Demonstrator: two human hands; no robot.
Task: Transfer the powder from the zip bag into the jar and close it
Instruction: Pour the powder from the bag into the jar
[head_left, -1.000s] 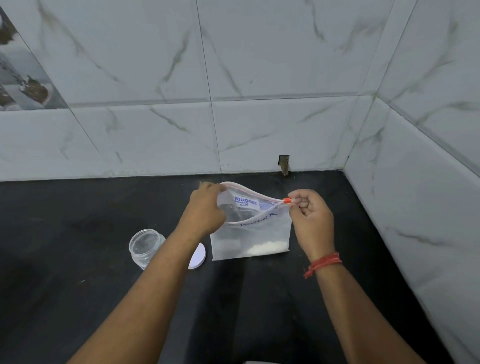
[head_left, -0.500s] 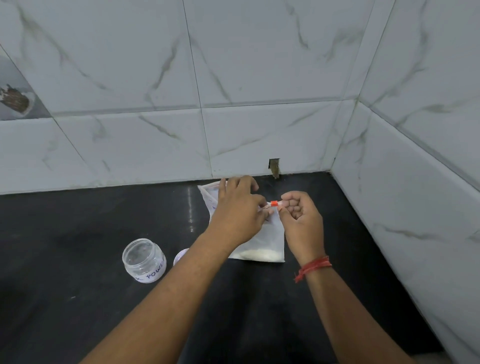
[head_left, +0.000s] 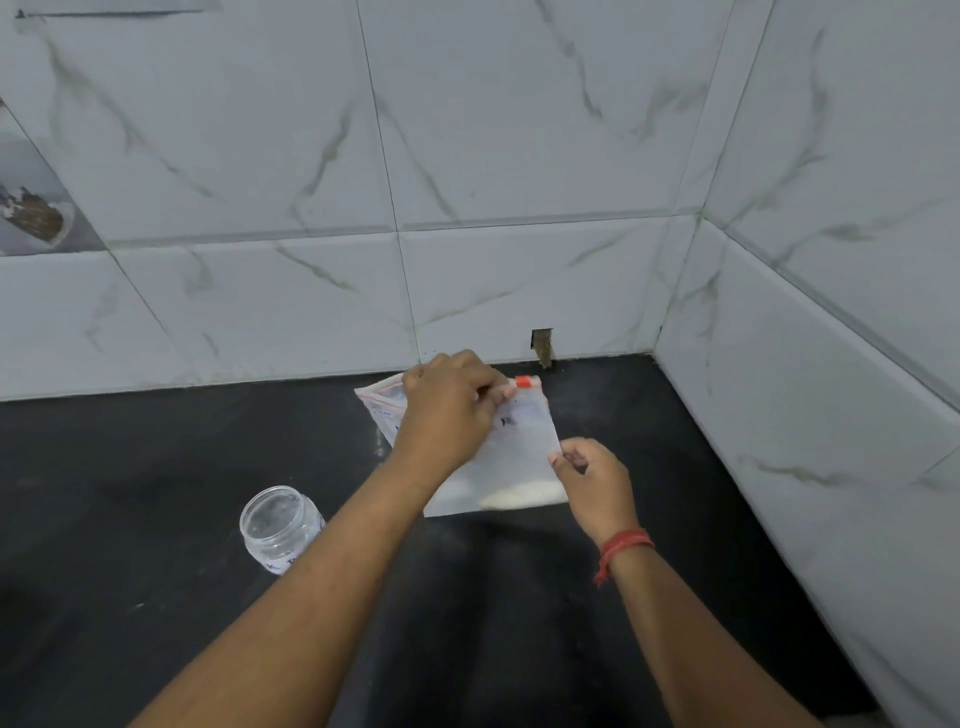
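A clear zip bag with a red slider at its top right corner stands tilted on the black counter, white powder settled along its bottom edge. My left hand grips the bag's top edge near the slider. My right hand pinches the bag's right side, lower down. An open clear jar with a white label stands on the counter to the left, apart from the bag. My left forearm hides the jar's lid.
The black counter meets marble-tiled walls behind and on the right, forming a corner. A small notch is cut in the back wall just above the counter. A red thread band circles my right wrist.
My right hand let go of the slider and dropped to the bag's right edge. My left hand slid along the top toward the slider. The bag's mouth, wide open a second ago, now looks flattened.
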